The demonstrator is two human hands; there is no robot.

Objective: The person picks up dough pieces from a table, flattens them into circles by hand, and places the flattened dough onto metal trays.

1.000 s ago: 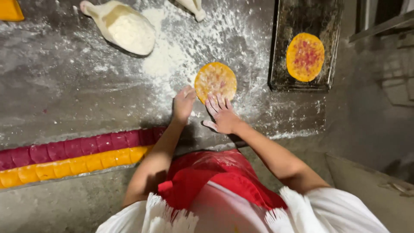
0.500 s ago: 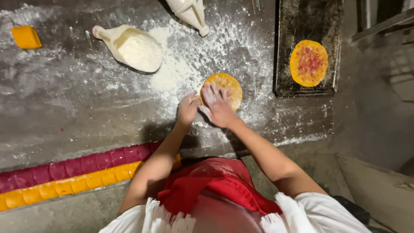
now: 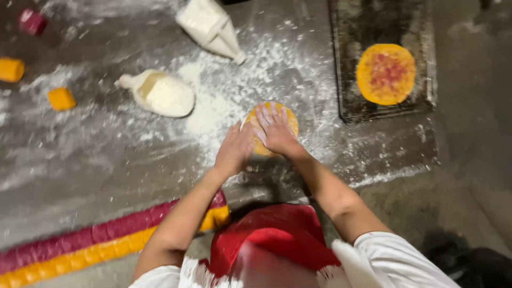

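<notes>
Since half a second before, your left hand (image 3: 234, 150) had slid up against the dough disc (image 3: 269, 128) while your right hand (image 3: 274, 130) stayed pressed flat on top, fingers spread wide. Your left lay open at the disc's left edge, gripping nothing. That yellow disc sat on the floured table (image 3: 106, 160), a flour scoop (image 3: 162, 95) to its left and a tray (image 3: 426, 101) with a finished disc (image 3: 385, 73) to its right.

A grey stone desk (image 3: 80, 165) dusted white with flour fills the scene, dimly lit, its near edge banded in maroon and yellow (image 3: 80, 250)
</notes>
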